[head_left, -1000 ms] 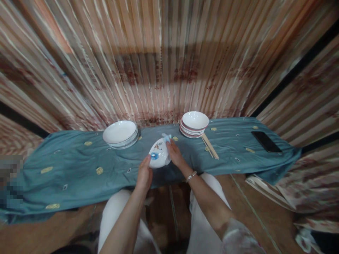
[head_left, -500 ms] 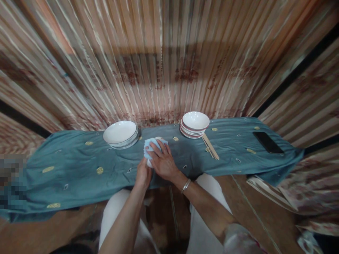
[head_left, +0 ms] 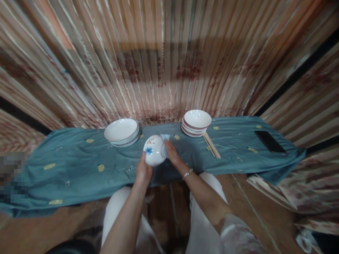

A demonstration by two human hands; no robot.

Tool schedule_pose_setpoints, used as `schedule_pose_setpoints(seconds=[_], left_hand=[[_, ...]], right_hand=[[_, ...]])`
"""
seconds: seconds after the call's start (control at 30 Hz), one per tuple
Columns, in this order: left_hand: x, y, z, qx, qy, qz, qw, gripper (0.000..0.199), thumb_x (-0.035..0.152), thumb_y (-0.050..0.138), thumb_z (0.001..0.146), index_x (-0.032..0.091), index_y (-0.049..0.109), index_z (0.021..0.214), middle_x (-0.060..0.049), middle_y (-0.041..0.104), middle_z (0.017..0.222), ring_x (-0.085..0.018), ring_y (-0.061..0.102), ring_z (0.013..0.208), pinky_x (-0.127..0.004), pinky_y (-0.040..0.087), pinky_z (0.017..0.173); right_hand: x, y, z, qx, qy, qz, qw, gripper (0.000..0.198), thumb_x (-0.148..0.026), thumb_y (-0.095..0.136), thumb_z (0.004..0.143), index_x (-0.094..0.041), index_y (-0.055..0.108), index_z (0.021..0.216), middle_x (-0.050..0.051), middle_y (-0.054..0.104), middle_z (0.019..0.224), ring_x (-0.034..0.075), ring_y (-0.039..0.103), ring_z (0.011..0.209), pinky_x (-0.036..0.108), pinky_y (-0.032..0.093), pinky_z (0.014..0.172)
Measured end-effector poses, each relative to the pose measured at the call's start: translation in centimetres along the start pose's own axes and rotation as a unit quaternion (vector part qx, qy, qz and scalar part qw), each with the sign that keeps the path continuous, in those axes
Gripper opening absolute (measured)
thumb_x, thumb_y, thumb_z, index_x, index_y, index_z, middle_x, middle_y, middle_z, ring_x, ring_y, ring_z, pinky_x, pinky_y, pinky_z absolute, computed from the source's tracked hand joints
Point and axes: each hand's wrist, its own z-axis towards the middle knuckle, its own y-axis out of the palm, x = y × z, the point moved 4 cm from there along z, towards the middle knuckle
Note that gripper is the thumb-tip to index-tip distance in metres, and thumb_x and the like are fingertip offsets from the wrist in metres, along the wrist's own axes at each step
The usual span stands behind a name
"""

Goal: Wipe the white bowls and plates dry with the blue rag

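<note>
Nearest are the person's knees in white trousers [head_left: 116, 204], below the near edge of a table [head_left: 79, 158] spread with a teal cover printed with yellow pineapples. The two bare forearms reach over that edge, a silver bracelet [head_left: 188, 173] on the right wrist. Above the table, near the middle of its near edge, the left hand [head_left: 144, 171] grips a white bowl [head_left: 154, 151] by its left side, thumb on the visible face, the other fingers mostly hidden. The bowl is tipped over sideways, a blue flower showing. The right hand [head_left: 173, 154] has its fingers closed on a light blue cloth [head_left: 165, 137], pressed against the bowl's right side. Farther off, pale wooden sticks [head_left: 212, 145] lie slantwise right of centre, and a black phone [head_left: 269, 141] lies flat near the right edge. Toward the far edge stand a stack of white plates [head_left: 122, 130], left of centre, and a stack of red-rimmed bowls [head_left: 196, 120], touching or just beside the sticks' far ends. Behind the far edge hangs a pleated, patterned curtain [head_left: 159, 70].
</note>
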Motion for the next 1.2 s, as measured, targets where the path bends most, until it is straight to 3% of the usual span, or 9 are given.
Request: schedule_pose_setpoints(seconds=[0.1,0.23,0.6,0.77,1.0,1.2], left_hand=[[0.0,-0.2,0.2,0.028,-0.021,-0.014,0.999,0.033,0.036,0.06,0.088,0.011,0.07,0.107,-0.013,0.074,0.109,-0.026,0.059,0.122,-0.038,0.044,0.106],[0.0,-0.3,0.4,0.046,-0.036,-0.028,0.998,0.035,0.036,0.055,0.09,0.011,0.068,0.112,-0.013,0.073,0.113,-0.026,0.057,0.125,-0.038,0.045,0.106],[-0.2,-0.8,0.9,0.054,-0.059,-0.041,0.996,0.044,0.042,0.05,0.092,0.015,0.063,0.125,-0.011,0.073,0.113,-0.026,0.059,0.122,-0.038,0.047,0.104],[0.0,-0.9,1.6,0.038,-0.051,-0.051,0.997,0.046,0.043,0.055,0.09,0.017,0.062,0.127,-0.011,0.073,0.115,-0.024,0.061,0.119,-0.035,0.048,0.102],[0.7,-0.7,2.2,0.047,-0.04,-0.066,0.996,0.046,0.041,0.045,0.095,0.013,0.062,0.126,-0.01,0.074,0.109,-0.021,0.064,0.113,-0.032,0.048,0.1],[0.9,-1.2,2.5,0.064,-0.044,-0.027,0.997,0.047,0.048,0.053,0.09,0.014,0.066,0.12,-0.008,0.076,0.098,-0.023,0.069,0.101,-0.032,0.051,0.095]], right_hand=[[1.1,0.4,-0.9,0.002,0.059,-0.002,0.998,0.077,-0.067,0.04,0.089,-0.012,0.049,0.141,0.013,0.042,0.151,0.025,0.032,0.145,0.046,0.019,0.122],[1.1,0.9,-2.1,0.001,0.062,-0.003,0.998,0.071,-0.063,0.04,0.091,-0.017,0.043,0.145,0.009,0.036,0.156,0.019,0.027,0.147,0.042,0.017,0.123],[-0.1,2.0,-4.8,-0.002,0.046,-0.026,0.999,0.084,-0.069,0.037,0.089,-0.016,0.024,0.153,0.009,0.021,0.162,0.022,0.012,0.151,0.044,0.01,0.123],[-1.0,2.4,-6.7,-0.015,-0.007,-0.077,0.997,0.078,-0.06,0.038,0.094,-0.015,0.018,0.154,0.011,0.018,0.162,0.023,0.008,0.151,0.047,0.011,0.123],[-1.4,3.6,-9.2,-0.066,-0.066,-0.148,0.985,0.078,-0.055,0.036,0.096,-0.01,0.012,0.155,0.016,0.013,0.162,0.025,0.003,0.152,0.048,0.011,0.123],[-2.5,4.0,-11.3,-0.131,-0.182,-0.231,0.947,0.064,-0.044,0.03,0.1,-0.014,0.017,0.155,0.013,0.005,0.164,0.026,0.002,0.152,0.051,0.014,0.122]])
